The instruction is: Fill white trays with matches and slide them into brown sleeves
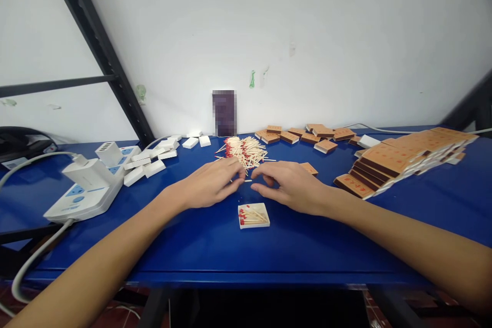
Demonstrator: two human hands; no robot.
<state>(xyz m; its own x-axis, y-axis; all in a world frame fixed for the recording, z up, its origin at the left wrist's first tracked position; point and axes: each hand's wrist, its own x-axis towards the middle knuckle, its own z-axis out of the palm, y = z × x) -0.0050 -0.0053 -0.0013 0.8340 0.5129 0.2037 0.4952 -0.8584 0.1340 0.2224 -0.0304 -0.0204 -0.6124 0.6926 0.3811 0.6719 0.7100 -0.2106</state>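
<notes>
My left hand (209, 184) and my right hand (290, 184) rest on the blue table (215, 246), fingertips nearly meeting at the near edge of a heap of red-tipped matches (246, 149). Both hands have their fingers curled in a pinch around a few matchsticks. Just in front of the hands lies a small white matchbox tray (253, 215), open and partly filled with matches. A brown matchbox sleeve (309, 168) lies beside my right hand.
Several empty white trays (154, 156) lie at the back left, next to a white power strip with a plugged charger (86, 184). Brown matchboxes (307, 136) are scattered at the back, and stacked rows of them (400, 159) fill the right.
</notes>
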